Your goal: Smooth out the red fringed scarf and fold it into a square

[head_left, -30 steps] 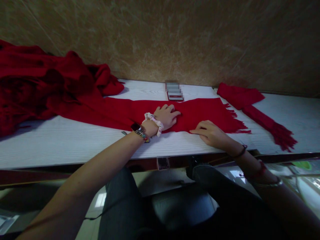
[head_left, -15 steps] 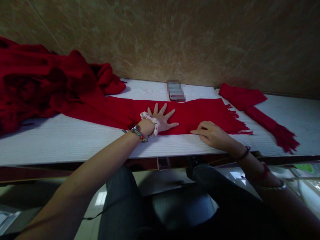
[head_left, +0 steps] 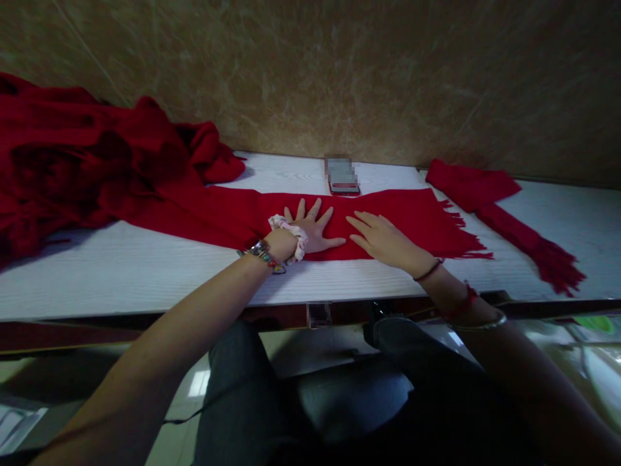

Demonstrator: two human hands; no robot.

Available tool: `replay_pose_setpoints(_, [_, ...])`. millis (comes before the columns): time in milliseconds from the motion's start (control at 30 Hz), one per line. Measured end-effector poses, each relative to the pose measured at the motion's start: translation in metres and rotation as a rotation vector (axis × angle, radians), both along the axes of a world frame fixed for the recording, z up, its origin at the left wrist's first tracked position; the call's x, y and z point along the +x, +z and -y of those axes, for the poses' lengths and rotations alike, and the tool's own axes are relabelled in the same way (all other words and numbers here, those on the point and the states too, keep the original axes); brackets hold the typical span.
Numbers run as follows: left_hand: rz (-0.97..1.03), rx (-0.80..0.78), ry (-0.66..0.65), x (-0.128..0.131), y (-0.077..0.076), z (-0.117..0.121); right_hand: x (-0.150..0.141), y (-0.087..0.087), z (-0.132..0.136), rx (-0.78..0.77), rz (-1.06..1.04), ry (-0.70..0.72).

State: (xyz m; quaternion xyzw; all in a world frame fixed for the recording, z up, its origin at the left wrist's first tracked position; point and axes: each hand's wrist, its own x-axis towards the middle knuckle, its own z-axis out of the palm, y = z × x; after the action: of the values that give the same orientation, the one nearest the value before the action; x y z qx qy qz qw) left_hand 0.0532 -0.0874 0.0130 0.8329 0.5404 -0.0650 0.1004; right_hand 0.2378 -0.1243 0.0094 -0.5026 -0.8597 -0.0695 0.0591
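Observation:
A red fringed scarf [head_left: 407, 217] lies stretched lengthwise on the white table, its fringe toward the right. My left hand [head_left: 313, 230] presses flat on the middle of it with fingers spread. Just to the right, my right hand [head_left: 381, 239] rests on the same scarf, palm down and fingers extended. Neither hand grips anything. The scarf's left end runs into a heap of red scarves [head_left: 140, 155], where its far edge cannot be made out.
Behind the scarf a phone [head_left: 342, 176] lies near the wall. Another red scarf [head_left: 478, 188], folded over, is at the right with its fringe toward me. The white tabletop [head_left: 145, 272] ends close to my legs, above a stool.
My right hand has left the scarf's near edge, where its fingers were pinched, and moved up and left onto the cloth, opening flat. The left hand stays in place.

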Motion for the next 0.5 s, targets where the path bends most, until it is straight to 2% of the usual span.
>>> replay_pose_setpoints(100, [0.009, -0.002, -0.008, -0.001, 0.0, 0.0, 0.006, -0.003, 0.0, -0.043, 0.108, -0.024])
replay_pose_setpoints(267, [0.023, -0.007, 0.001, -0.001, 0.0, 0.0, 0.018, 0.01, 0.005, -0.069, 0.194, -0.145])
replay_pose_setpoints(367, [0.029, 0.004, 0.003, -0.001, 0.002, 0.002, 0.004, 0.016, 0.0, -0.011, 0.14, -0.122])
replay_pose_setpoints(500, [0.068, 0.057, 0.054, -0.005, 0.004, 0.006, -0.021, 0.009, -0.011, -0.028, 0.055, -0.057])
